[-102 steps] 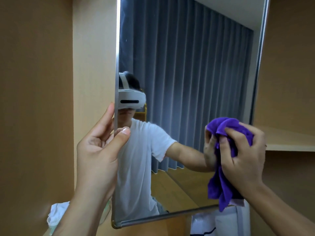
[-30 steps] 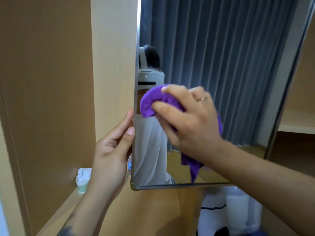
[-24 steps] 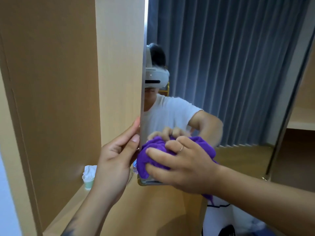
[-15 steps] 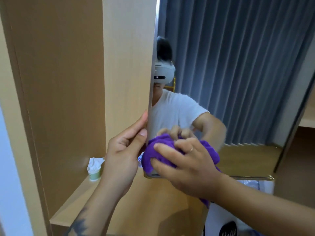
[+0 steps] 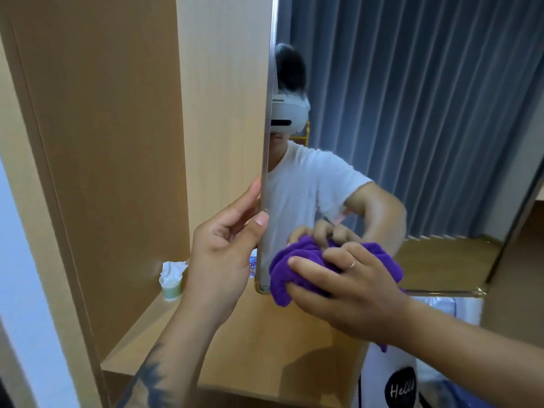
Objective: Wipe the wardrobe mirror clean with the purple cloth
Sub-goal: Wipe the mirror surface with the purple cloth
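The wardrobe mirror [image 5: 426, 119] is a metal-framed panel swung out from the wooden wardrobe; it reflects a person in a white shirt and grey-blue curtains. My left hand [image 5: 225, 254] pinches the mirror's left edge, thumb on the glass side and fingers behind. My right hand [image 5: 347, 287] presses the bunched purple cloth [image 5: 297, 269] against the glass at the lower left corner, just above the bottom frame. Part of the cloth hangs below my right wrist.
A wooden shelf [image 5: 235, 348] runs below the mirror. On it, at the back left, stands a small green cup [image 5: 172, 285] stuffed with white tissue. A white bag [image 5: 397, 381] printed "Hello" sits low at the right. A wardrobe side panel [image 5: 97, 142] rises on the left.
My right hand swept the cloth from the mirror's right side across to the upper left, then down to the lower left corner. My left hand kept its hold on the edge.
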Motion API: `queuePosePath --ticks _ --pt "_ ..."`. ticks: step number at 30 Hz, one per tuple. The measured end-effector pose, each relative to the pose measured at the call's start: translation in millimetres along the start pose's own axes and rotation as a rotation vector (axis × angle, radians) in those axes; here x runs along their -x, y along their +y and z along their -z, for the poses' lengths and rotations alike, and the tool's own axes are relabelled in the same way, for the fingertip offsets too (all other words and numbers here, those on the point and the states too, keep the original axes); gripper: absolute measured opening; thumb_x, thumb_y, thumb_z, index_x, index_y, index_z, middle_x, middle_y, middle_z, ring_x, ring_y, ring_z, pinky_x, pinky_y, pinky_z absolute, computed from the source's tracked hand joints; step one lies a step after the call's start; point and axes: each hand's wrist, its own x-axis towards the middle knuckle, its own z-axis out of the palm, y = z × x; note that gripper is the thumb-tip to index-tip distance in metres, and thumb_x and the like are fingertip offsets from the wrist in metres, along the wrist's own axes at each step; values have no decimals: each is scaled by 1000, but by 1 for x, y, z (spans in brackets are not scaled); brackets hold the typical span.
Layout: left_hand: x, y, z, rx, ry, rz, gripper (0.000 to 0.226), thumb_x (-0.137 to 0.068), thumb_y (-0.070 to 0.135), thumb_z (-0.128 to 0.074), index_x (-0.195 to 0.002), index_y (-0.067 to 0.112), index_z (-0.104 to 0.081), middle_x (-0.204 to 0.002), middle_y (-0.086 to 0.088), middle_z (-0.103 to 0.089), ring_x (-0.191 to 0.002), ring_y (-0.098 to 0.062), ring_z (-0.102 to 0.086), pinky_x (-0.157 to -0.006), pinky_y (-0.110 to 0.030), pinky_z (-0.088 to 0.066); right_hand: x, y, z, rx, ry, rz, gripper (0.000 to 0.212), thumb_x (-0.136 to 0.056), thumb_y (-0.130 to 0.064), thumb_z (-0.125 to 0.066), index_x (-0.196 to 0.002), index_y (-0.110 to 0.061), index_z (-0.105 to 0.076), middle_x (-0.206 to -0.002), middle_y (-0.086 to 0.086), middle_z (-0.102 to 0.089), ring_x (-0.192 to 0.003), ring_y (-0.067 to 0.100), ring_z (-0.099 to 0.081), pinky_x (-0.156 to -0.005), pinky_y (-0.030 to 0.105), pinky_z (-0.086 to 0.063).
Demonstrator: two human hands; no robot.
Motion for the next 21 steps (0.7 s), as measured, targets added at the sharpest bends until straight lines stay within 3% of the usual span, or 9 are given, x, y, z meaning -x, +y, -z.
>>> queuePosePath --ticks 3,6,8,11,14,19,21 --pt "0 -4 0 0 10 -11 41 -96 17 -67 -123 48 -70 -138 6 -70 -134 -10 -61 -113 -36 -49 -14 26 13 45 21 59 22 -95 -15 -71 -113 -26 -73 -119 5 -73 -86 26 -58 -70 42 -50" --pt "1 -8 0 32 12 -9 41 -90 23 -68 -125 45 -70 -140 1 -69 -134 -14 -62 -116 -41 -48 -22 50 19 88 192 -206 19 -92 -15 -77 -111 -20 -77 -124 13 -71 -82 36 -67 -70 49 -53" --pt "0 -10 1 22 11 -14 40 -93 23 -73 -124 48 -71 -140 -1 -69 -134 -16 -62 -117 -44 -47 -13 46 17 79 219 -301 23 -93 -18 -78 -116 -21 -73 -131 11 -60 -85 37 -65 -74 50 -51" --pt "-1 -11 1 -3 16 -30 41 -95 22 -72 -126 48 -70 -136 -2 -71 -133 -20 -63 -118 -50 -45 17 24 10 27 73 -60 25 -94 -16 -73 -116 -26 -67 -129 5 -58 -87 27 -56 -71 43 -48" --pt "-2 -13 0 -24 39 -31 43 -98 19 -66 -132 44 -64 -132 -2 -73 -132 -22 -64 -117 -51 -45 26 44 17 38 -32 125 25 -96 -16 -72 -116 -28 -65 -125 2 -65 -90 23 -55 -73 39 -47" --pt "-3 -14 0 -32 78 -24 45 -102 13 -65 -122 52 -70 -122 2 -77 -115 -10 -66 -118 -47 -44 24 75 30 34 133 -173 22 -88 -5 -80 -105 -19 -81 -124 12 -61 -86 36 -68 -76 45 -51" --pt "-3 -14 -2 -34 77 -26 46 -102 10 -63 -122 51 -70 -122 3 -77 -116 -12 -67 -118 -46 -45 38 56 29 21 69 -90 25 -92 -7 -74 -112 -22 -73 -127 7 -56 -92 32 -66 -77 43 -47"
